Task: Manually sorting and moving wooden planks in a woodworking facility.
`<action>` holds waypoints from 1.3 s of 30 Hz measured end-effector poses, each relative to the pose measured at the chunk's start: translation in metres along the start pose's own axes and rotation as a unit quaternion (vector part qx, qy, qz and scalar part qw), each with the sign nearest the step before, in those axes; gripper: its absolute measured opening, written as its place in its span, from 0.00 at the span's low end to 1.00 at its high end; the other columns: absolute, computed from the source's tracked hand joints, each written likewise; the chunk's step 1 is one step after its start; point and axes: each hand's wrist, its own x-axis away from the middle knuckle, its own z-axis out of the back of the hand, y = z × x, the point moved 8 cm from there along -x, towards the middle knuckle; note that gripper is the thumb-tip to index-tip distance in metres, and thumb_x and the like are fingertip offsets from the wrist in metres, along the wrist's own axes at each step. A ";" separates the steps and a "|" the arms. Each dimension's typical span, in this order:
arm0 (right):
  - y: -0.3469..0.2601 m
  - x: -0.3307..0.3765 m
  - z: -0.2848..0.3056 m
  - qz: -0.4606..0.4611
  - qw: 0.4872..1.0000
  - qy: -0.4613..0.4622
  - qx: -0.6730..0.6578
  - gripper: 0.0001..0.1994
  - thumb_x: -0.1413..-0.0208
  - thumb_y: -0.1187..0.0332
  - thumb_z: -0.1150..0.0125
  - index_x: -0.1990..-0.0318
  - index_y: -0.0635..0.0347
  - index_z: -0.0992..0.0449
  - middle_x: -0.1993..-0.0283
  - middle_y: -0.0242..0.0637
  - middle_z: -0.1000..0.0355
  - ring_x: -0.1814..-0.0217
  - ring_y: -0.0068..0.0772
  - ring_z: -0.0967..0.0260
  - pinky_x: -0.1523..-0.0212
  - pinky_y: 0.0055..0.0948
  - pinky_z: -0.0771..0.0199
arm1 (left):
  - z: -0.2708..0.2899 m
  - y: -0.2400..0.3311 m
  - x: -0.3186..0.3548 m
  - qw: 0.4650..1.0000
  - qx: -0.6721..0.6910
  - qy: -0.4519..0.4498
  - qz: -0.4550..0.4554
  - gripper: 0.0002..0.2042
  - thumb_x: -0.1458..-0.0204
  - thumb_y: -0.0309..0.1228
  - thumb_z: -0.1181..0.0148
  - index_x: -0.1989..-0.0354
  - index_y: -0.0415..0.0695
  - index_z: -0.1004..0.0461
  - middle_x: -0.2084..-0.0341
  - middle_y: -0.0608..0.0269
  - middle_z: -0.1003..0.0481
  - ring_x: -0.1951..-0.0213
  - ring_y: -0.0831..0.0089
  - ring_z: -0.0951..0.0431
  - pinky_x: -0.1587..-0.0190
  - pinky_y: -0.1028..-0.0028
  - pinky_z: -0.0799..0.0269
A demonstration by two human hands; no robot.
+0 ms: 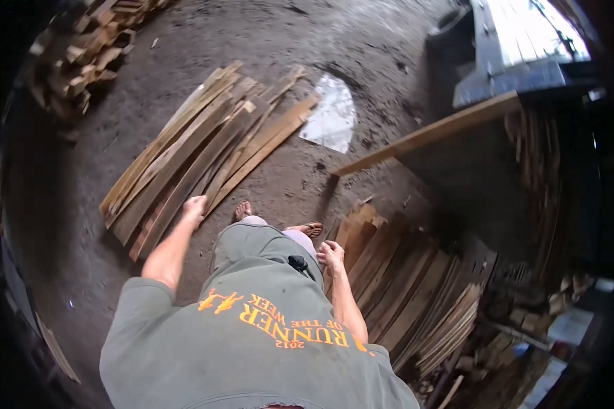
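Observation:
My left hand [196,206] hangs curled into a loose fist beside a pile of long wooden planks [187,153] on the ground at left. It overlaps the pile's right edge in view; I cannot tell whether it touches, and nothing shows in it. Close to my right thigh, my right hand [331,255] has its fingers curled in, with no object visible in them. Just right of that hand lies a second group of wooden boards [396,273], side by side.
Ahead lies a pale flat sheet [331,116]. A long board [430,136] slants up toward a blue-grey metal machine [508,82] at far right. Wood offcuts [92,58] are heaped at far left. Thin strips [450,330] lie at lower right. The ground is bare dark dirt.

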 end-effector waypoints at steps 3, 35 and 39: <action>0.033 -0.006 0.030 -0.012 0.991 0.019 -0.135 0.17 0.43 0.66 0.39 0.49 0.65 0.30 0.68 0.38 0.27 0.79 0.25 0.31 0.83 0.21 0.33 | 0.027 0.030 -0.025 0.994 -0.033 0.103 0.028 0.21 0.49 0.43 0.39 0.51 0.42 0.25 0.59 0.59 0.23 0.57 0.62 0.25 0.60 0.60 0.27; -0.301 0.034 0.569 0.467 0.770 0.433 -0.036 0.28 0.43 0.54 0.38 0.41 0.62 0.31 0.47 0.50 0.28 0.46 0.46 0.29 0.48 0.43 0.28 | -0.708 0.491 0.531 0.469 -0.025 -0.308 -0.827 0.15 0.59 0.22 0.41 0.59 0.41 0.26 0.65 0.54 0.26 0.64 0.52 0.25 0.59 0.61 0.29; -0.508 0.082 0.615 0.490 0.713 0.487 0.120 0.31 0.42 0.52 0.39 0.37 0.62 0.36 0.35 0.53 0.39 0.34 0.55 0.40 0.36 0.50 0.38 | -0.758 0.456 0.584 0.175 -0.064 -0.462 -0.867 0.10 0.53 0.31 0.37 0.62 0.47 0.26 0.75 0.60 0.31 0.71 0.60 0.27 0.70 0.63 0.27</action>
